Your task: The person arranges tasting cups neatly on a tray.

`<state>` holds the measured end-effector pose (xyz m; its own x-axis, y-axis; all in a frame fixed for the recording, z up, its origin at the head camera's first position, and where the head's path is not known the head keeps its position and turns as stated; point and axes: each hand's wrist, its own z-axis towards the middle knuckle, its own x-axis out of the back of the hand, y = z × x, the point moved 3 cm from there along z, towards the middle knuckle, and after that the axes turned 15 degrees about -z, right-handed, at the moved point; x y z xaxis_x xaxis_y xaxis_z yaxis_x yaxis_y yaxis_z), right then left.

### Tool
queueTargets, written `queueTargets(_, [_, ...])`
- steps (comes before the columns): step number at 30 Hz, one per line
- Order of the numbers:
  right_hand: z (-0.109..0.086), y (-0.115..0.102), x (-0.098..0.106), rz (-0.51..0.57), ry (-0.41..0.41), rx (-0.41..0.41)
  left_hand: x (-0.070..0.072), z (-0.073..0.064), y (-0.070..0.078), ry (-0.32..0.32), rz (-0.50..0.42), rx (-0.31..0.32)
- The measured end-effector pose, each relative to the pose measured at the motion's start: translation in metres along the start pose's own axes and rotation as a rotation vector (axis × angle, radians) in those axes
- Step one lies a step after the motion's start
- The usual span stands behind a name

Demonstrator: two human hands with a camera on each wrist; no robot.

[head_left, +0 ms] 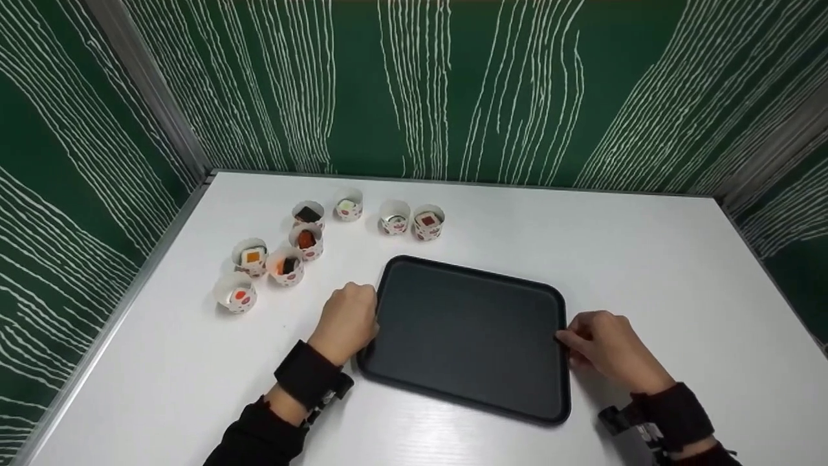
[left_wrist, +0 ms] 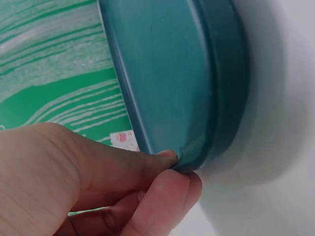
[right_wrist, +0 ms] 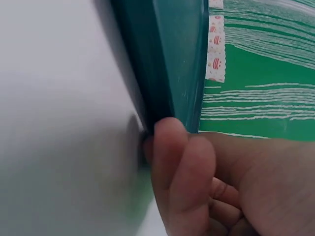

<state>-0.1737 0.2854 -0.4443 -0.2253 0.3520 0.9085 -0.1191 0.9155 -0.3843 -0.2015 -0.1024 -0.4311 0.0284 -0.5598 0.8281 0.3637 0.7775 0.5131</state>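
Observation:
A dark rectangular tray [head_left: 466, 336] with a raised rim lies a little askew in the head view, between both hands. My left hand [head_left: 348, 322] pinches its left edge; in the left wrist view the thumb and curled fingers [left_wrist: 165, 196] close on the rim at a corner. At the opposite short side, my right hand [head_left: 605, 346] grips the rim between thumb and fingers. The right wrist view has the fingertips [right_wrist: 172, 142] against the tray's side wall [right_wrist: 142, 59]. Nothing lies on the tray. Whether it touches the table all round cannot be told.
Several patterned paper cups with sushi-like pieces stand beyond the tray, such as one cup [head_left: 237, 294] at far left and another cup [head_left: 428, 223] near the tray's back edge. The white table [head_left: 647, 259] meets green, white-lined walls [head_left: 479, 84] at the back and sides.

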Motion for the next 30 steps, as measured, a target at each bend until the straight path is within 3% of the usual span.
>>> queueTargets(9, [0.011, 0.008, 0.003, -0.012, 0.013, -0.008, -0.003, -0.011, 0.004, 0.018, -0.064, -0.037])
queueTargets(17, [0.016, 0.01, 0.006, -0.025, 0.018, -0.014, -0.005, -0.016, 0.012, 0.031, -0.041, -0.037])
queueTargets(30, [0.022, 0.014, 0.01, -0.08, 0.057, -0.014, -0.01, -0.024, 0.022, 0.065, -0.032, -0.088])
